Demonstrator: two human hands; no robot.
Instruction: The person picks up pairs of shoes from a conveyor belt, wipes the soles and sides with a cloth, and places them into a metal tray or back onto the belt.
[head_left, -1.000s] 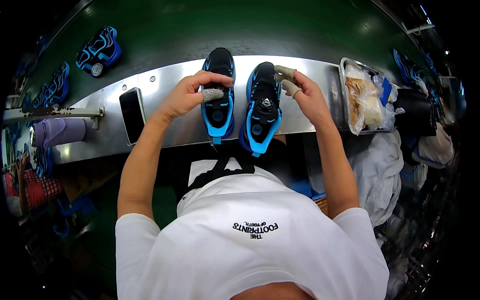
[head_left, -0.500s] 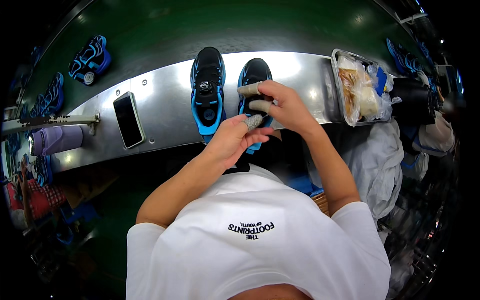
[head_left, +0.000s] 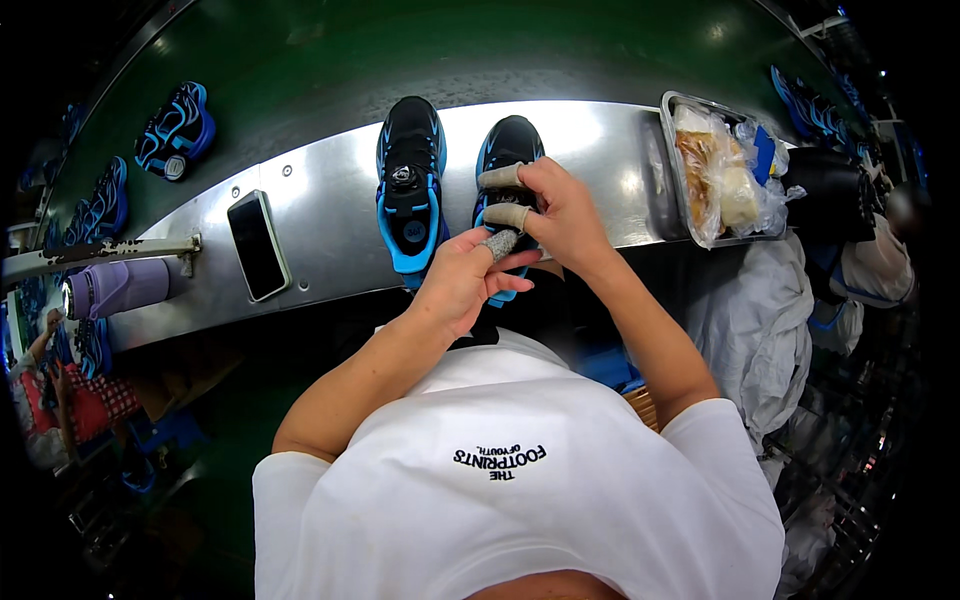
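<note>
Two black sneakers with bright blue trim stand side by side, toes pointing away from me: the left sneaker [head_left: 409,150] untouched, the right sneaker [head_left: 511,140] under my hands. My right hand [head_left: 565,215] bends over its upper from the right, tan sleeves on two fingers, closed on the tongue area. From the near side my left hand [head_left: 462,278] meets it at the shoe's opening, with a grey knitted sleeve on one finger. Its thumb and that finger are closed there, while the other fingers curve loosely. The hands cover the opening, and what lies between the fingertips is hidden.
A phone [head_left: 258,246] lies left on the metal ledge [head_left: 330,190], near a purple bottle [head_left: 120,286]. To the right stands a metal tray [head_left: 681,180] with plastic-bagged items. More sneakers [head_left: 175,130] rest on the green surface [head_left: 480,50]. A metal bar [head_left: 100,250] juts in at left.
My right hand has drawn slightly down and left over the sneaker, closer to my left hand. The left fingers have shifted a little and sit closer under the right ones.
</note>
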